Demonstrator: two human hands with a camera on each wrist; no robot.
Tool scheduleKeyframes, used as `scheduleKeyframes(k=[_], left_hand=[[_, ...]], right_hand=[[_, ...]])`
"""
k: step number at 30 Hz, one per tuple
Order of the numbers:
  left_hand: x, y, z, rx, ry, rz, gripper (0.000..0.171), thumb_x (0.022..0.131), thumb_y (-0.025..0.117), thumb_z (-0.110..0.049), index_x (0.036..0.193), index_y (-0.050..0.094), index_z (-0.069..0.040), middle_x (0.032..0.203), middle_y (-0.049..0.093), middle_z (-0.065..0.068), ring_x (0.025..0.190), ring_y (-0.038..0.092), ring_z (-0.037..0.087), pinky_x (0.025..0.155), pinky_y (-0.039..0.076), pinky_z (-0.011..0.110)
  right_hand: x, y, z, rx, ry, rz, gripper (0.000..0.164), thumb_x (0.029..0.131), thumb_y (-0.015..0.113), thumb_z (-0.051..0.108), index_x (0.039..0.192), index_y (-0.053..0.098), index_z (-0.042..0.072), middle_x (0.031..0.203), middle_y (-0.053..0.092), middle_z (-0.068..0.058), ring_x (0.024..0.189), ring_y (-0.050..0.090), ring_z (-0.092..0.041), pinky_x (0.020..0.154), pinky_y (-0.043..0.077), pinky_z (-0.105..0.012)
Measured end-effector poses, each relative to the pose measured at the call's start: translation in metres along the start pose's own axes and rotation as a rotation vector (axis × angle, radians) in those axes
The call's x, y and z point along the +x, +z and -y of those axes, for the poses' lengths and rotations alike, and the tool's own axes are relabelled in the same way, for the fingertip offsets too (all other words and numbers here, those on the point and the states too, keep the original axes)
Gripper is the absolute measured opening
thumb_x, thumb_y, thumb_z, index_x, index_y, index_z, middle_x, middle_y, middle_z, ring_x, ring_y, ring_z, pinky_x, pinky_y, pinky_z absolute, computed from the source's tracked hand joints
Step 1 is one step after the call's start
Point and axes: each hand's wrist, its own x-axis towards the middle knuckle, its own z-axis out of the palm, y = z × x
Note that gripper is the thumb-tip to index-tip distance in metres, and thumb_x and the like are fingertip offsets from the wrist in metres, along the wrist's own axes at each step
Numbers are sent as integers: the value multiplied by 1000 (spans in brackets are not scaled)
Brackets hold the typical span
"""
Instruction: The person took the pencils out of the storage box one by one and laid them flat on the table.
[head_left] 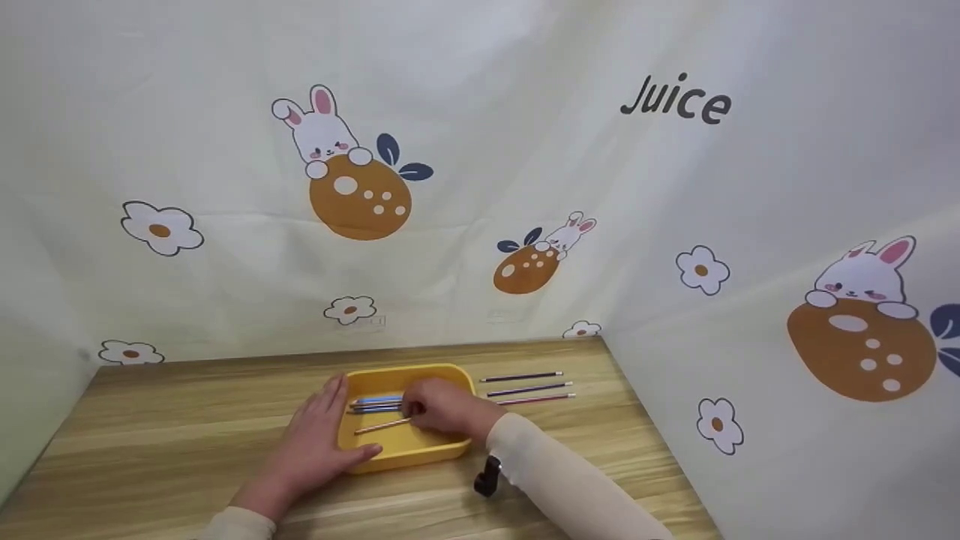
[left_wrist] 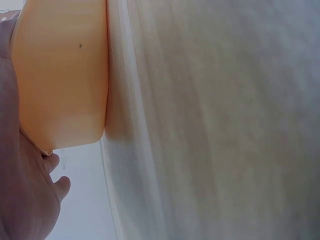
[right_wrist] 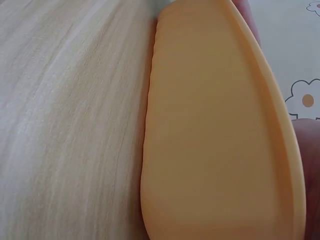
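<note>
Wood-grain tabletop [head_left: 172,435], yellow tray [head_left: 420,454] on it, three pencils [head_left: 529,389] beside.

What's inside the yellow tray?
Bunched pencils, some blue, plus a lone pencil nearer the front. The right hand covers their right ends and the tray floor beneath it; I can't give an exact count.

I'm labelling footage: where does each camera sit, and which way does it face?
Head: worn on the head, looking forward and down at a yellow tray, pencils and table; left hand, right hand and sleeves show.
Left wrist: worn there, facing the tray's outer wall; part of the left hand shows.
Right wrist: worn there, facing the tray's outside; bits of hand show.
Both wrist views share the tray and table.
</note>
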Motion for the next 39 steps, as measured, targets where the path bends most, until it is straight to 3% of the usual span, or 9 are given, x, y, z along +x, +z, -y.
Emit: scheduleKeyframes(k=[13,20,39], left_hand=[[2,1,1,1,-5,7,130,90,77,-77,173,20,6,180,18,28,166,21,49,133,17,68],[1,0,0,19,24,-14,128,91,76,-76,173,22,6,180,20,28,164,25,50,132,21,69],[-1,0,-1,20,24,-16,129,91,75,-77,173,20,6,181,18,27,165,23,49,133,19,66]], right_hand=[[1,2,-5,-48,-26,2,6,99,81,7,101,79,12,88,67,9,79,56,-3,70,47,-15],[-1,1,-3,-152,-102,23,13,92,80,11,95,70,17,84,59,10,77,53,-5,68,42,-16],[-14,-16,4,-7,-153,-56,16,91,74,6,105,75,12,97,71,7,88,61,0,79,51,-13]])
